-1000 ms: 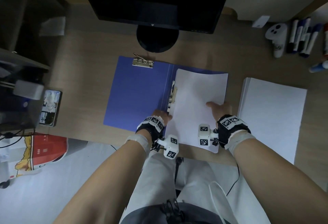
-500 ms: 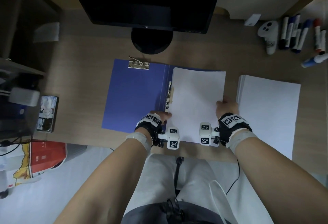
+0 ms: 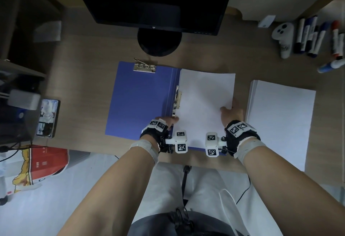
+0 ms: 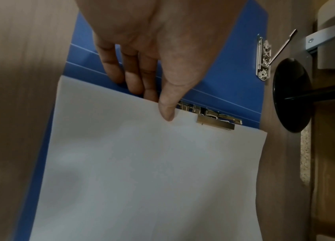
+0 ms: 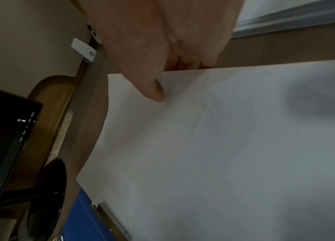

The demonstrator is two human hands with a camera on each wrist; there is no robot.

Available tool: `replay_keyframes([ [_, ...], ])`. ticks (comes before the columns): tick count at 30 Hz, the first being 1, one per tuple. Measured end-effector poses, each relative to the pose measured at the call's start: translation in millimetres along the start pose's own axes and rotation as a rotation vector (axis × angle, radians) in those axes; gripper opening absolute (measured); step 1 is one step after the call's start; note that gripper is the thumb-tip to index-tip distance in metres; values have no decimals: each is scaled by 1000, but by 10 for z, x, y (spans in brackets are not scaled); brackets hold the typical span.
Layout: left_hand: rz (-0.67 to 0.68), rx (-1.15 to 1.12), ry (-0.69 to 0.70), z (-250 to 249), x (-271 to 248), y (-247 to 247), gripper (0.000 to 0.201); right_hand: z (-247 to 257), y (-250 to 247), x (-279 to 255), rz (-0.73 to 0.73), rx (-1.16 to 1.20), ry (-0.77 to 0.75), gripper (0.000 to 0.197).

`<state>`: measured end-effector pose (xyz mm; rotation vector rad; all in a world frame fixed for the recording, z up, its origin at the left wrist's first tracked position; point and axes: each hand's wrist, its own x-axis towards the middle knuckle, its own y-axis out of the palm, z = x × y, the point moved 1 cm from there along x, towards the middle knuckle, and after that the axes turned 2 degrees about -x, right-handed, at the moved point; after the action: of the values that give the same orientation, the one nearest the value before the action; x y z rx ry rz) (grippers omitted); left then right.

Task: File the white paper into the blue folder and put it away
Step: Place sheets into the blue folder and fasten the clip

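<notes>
Blue folder (image 3: pixel 141 97) lies open on wooden desk (image 3: pixel 89 71), below monitor (image 3: pixel 155 0). White paper (image 3: pixel 203 103) rests on folder's right half, left edge at metal clip (image 3: pixel 178 98). Left hand (image 3: pixel 169 120) pinches paper's left edge, thumb on top, fingers beneath. Right hand (image 3: pixel 232 112) pinches right edge likewise. Paper stack (image 3: pixel 281 121) just right of folder; markers (image 3: pixel 315 35) at far right.

The right hand (image 3: pixel 232 111) is shifting its grip outward to the white paper's (image 3: pixel 203 103) right edge. The sheet is lying flatter, its left edge squaring against the blue folder's (image 3: pixel 140 99) spine clip.
</notes>
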<state>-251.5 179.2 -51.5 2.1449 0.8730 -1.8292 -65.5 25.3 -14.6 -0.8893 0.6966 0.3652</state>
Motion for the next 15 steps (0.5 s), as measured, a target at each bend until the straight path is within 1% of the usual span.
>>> replay_keyframes([
  [2, 14, -11, -13, -18, -28, -8, 65, 18, 5, -38, 9, 4, -28, 58],
  [4, 26, -3, -10, -64, -93, -2, 48, 33, -2, -86, -23, 38, 4, 58],
  [6, 27, 32, -11, -81, -127, -9, 37, 31, -3, -100, -46, 13, 6, 54],
  [9, 18, 72, 7, -101, -172, -12, 35, 26, -40, -84, -31, -67, -23, 52],
  [10, 20, 91, -8, -118, -186, -6, 36, 25, -61, -75, -15, -92, -30, 52],
  [13, 64, 184, -25, -197, -319, -1, 34, 3, -125, -24, 34, -122, -34, 56],
  [14, 73, 184, -30, -213, -353, -6, 37, 1, -147, -21, 45, -134, -37, 57],
  [15, 82, 156, -25, -227, -380, -17, 33, 8, -172, -36, 49, -145, -40, 57],
])
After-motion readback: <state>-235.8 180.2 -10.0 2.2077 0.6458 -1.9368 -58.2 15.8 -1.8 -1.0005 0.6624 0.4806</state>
